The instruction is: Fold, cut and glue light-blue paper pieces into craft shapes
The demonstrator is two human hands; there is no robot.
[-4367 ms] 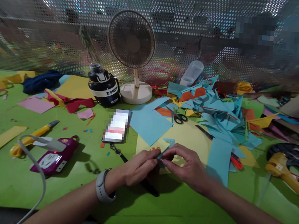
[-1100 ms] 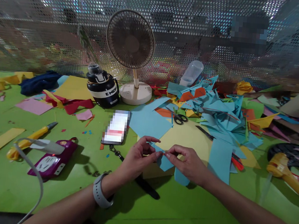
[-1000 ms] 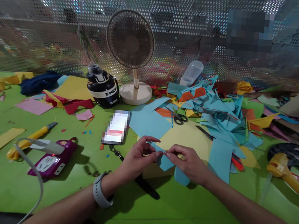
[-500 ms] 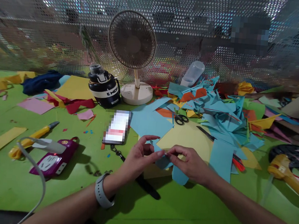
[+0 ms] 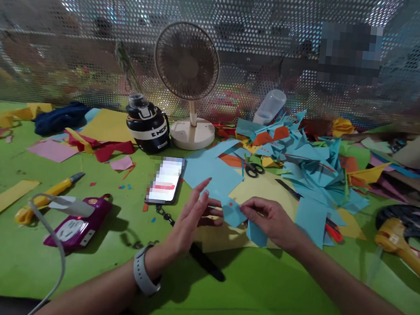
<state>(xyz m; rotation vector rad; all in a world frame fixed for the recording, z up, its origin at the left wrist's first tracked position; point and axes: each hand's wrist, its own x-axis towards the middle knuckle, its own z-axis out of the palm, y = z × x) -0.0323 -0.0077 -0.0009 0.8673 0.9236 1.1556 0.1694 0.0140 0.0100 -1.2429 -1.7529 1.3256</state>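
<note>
My right hand (image 5: 269,220) pinches a small piece of blue paper (image 5: 233,214) between thumb and fingertips. The piece bears a small red dot, and a second blue flap hangs below the fingers. My left hand (image 5: 189,220), with a white watch band at the wrist, is open beside the paper's left edge, fingers apart and the palm turned towards it. Whether its fingertips touch the paper I cannot tell. Under both hands lies a sheet of pale yellow paper (image 5: 220,238). Black-handled scissors (image 5: 254,169) rest just beyond the hands.
Left of my hands lie a phone (image 5: 166,180), a purple power strip (image 5: 79,224) and a yellow cutter (image 5: 52,194). A fan (image 5: 193,133) and a black bottle (image 5: 147,130) stand behind. Blue paper scraps (image 5: 307,152) heap at back right; a hot glue gun (image 5: 404,248) lies far right.
My left hand has let go of the blue paper and spread its fingers, moving slightly left. The paper, held by my right hand, now shows its face with the red dot.
</note>
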